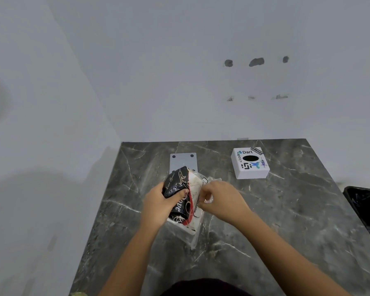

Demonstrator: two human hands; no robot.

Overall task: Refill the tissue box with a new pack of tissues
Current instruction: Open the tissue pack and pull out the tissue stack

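A tissue pack point(185, 199) in black, red and white plastic wrap rests on the dark marble table point(286, 210) near its middle. My left hand point(158, 205) grips the black side of the pack. At the pack's right side, my right hand point(220, 199) pinches the clear wrapper edge. The white square tissue box point(250, 163), with stickers and a dark oval opening on top, stands at the back right, apart from both hands. A flat white plate with dark corner dots point(183, 162), possibly the box's base, lies behind the pack.
A black-lined bin point(365, 210) stands off the table's right edge. A pale wall with several holes rises behind the table. The floor drops away to the left of the table edge.
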